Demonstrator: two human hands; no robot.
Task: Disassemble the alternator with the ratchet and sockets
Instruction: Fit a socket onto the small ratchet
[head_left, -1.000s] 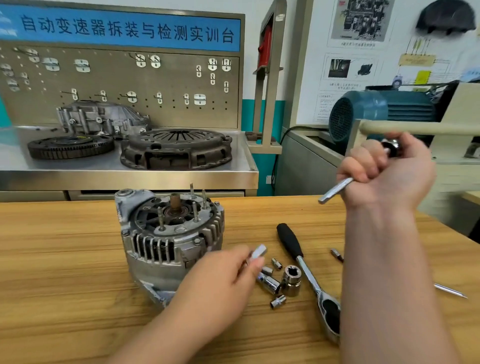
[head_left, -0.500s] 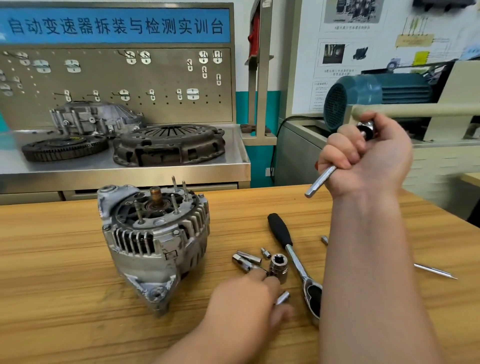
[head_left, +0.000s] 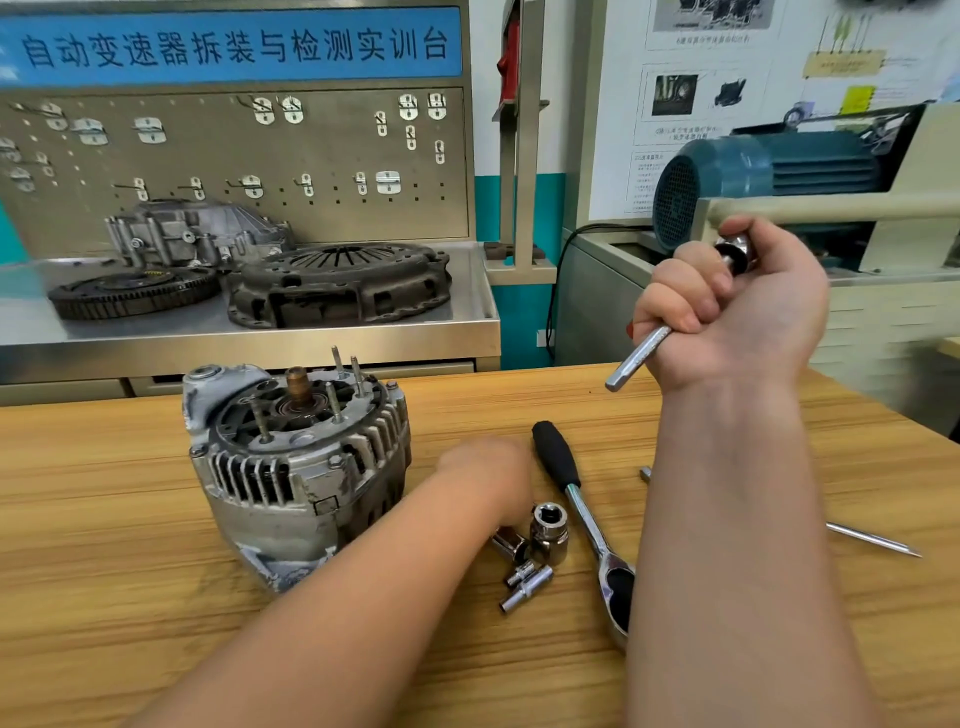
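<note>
Fingers of left hand (head_left: 485, 475) are being blurred too much to tell their state; it's being held low betw. alternator (head_left: 296, 467), standing on table (head_left: 104, 545), and sockets (head_left: 549, 530) w/ ratchet (head_left: 585, 517). Extension bar (head_left: 636, 361) is being gripped in clenched fingers of right hand (head_left: 737, 312), raised above table.

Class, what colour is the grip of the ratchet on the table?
Black ratchet grip, clearest in head view.

I see the alternator (head_left: 301, 467) dull silver-grey, with a copper-brown shaft tip. Table (head_left: 104, 519): tan, streaked wood grain. Ratchet (head_left: 584, 514): black grip, chrome shank. Sockets (head_left: 548, 527): chrome. Bar (head_left: 636, 358) in my right hand (head_left: 753, 312): silver. Upper left: blue banner (head_left: 234, 47), white characters. Upper right: teal-blue motor (head_left: 769, 166).
</note>
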